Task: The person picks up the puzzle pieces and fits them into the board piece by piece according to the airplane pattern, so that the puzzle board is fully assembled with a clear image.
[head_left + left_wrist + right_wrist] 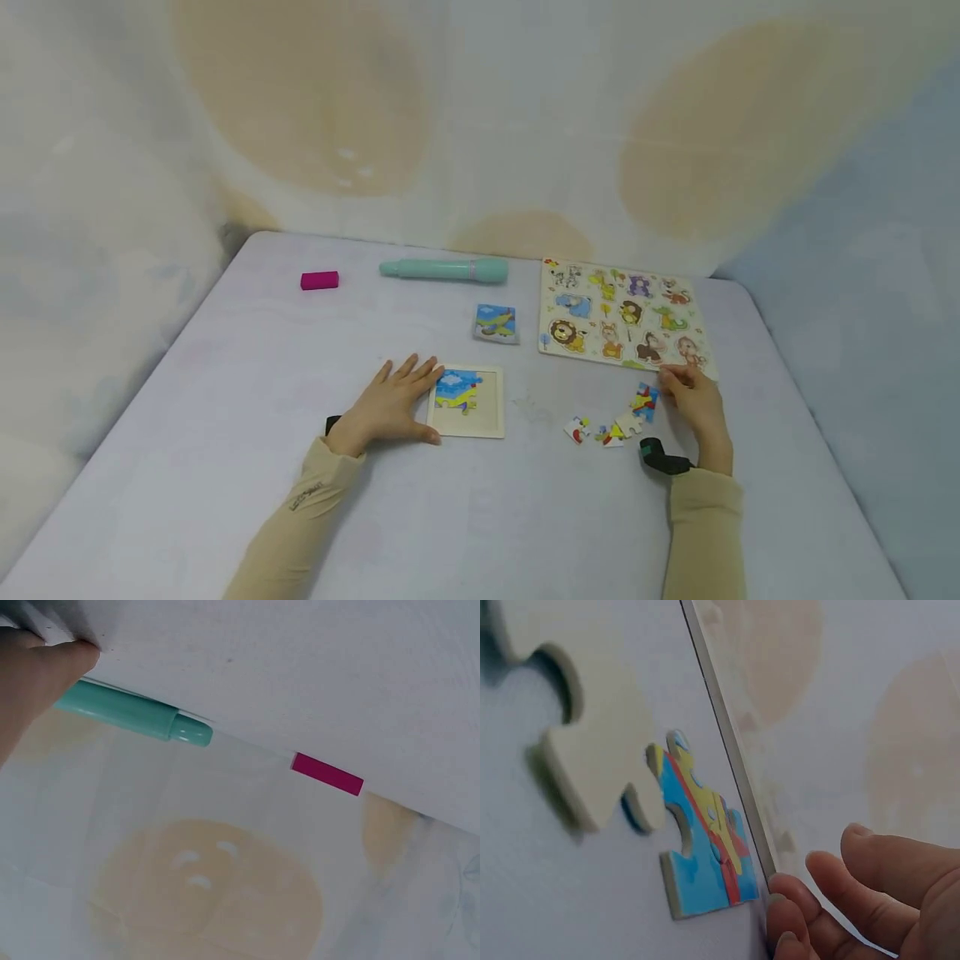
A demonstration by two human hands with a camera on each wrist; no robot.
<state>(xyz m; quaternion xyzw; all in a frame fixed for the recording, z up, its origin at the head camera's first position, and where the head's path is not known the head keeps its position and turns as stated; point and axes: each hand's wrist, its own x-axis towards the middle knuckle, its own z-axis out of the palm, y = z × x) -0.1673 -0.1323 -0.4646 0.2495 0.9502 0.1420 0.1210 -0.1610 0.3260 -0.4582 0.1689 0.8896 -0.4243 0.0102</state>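
The left hand (pixel 392 407) lies with spread fingers at the left edge of a small wooden puzzle tray (pixel 491 423), its fingertips by the frame. A partly filled blue and yellow picture (pixel 457 388) sits in the tray's left part. The right hand (pixel 697 406) has loosely bent fingers at the lower edge of the animal board (pixel 592 354); in the right wrist view the hand (pixel 885 900) shows a gap between thumb and index finger, nothing between them. Left of it lie a blue, red and yellow piece (pixel 645 402), a plain piece face down (pixel 628 424) and several other loose pieces (pixel 577 430).
A mint-green cylinder (pixel 442 269) lies at the back of the table, with a magenta block (pixel 319 281) to its left. A small picture packet (pixel 496 323) rests between the tray and the cylinder. Pale patterned cloth (pixel 525 125) hangs behind the table.
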